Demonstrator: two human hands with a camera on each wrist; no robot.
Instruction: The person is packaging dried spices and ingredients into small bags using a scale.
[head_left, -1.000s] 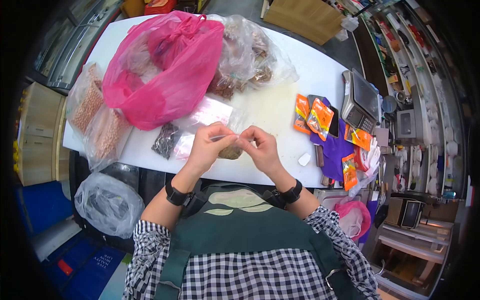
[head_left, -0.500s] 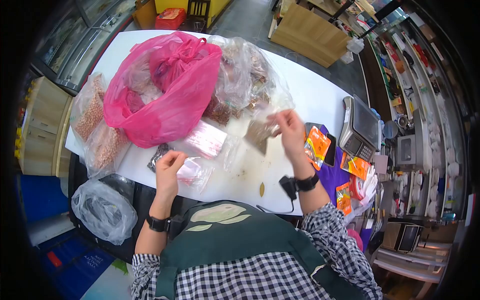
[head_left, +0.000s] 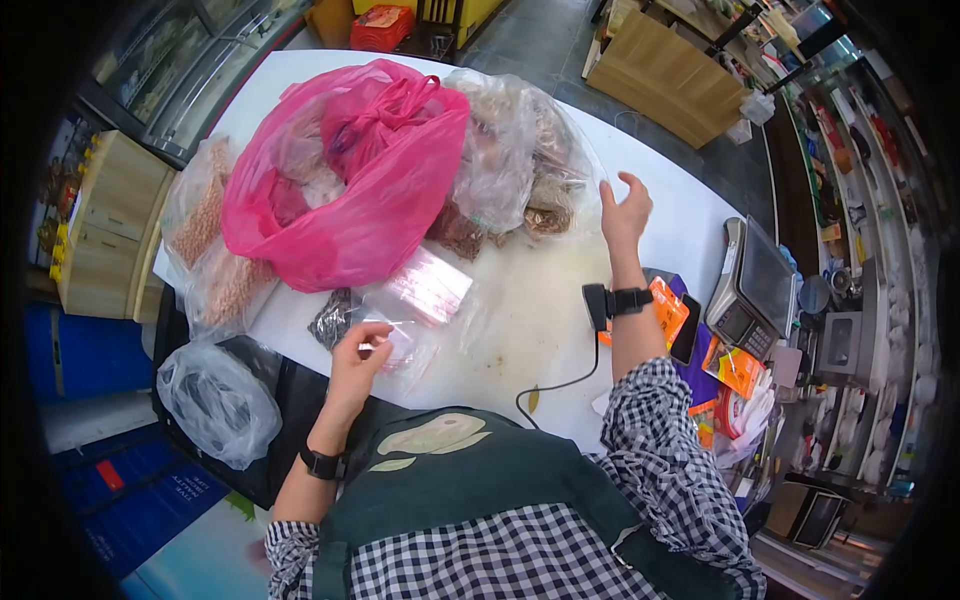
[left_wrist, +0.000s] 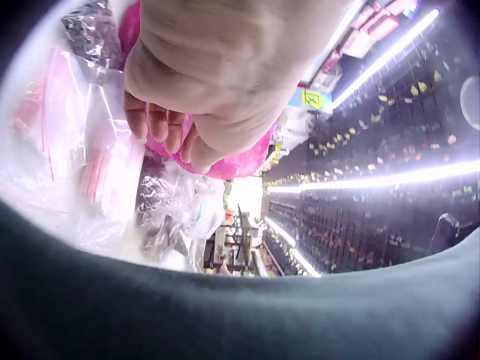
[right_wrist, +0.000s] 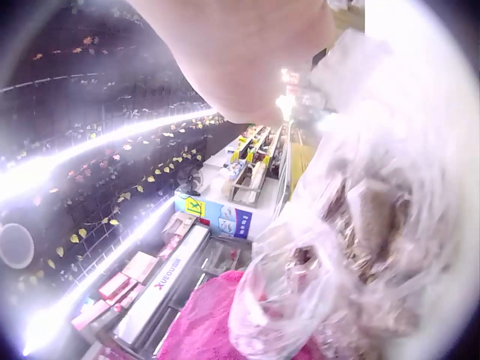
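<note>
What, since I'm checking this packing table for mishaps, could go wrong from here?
First, the right hand is out over the white table with a loose cable hanging from its wrist; the cable might snag or sweep the small leaf. Second, the bags of pale beans or nuts lie near the table's edge, so a bump could perhaps send one off. Third, the left hand is beside thin clear bags and could drag them.
</note>
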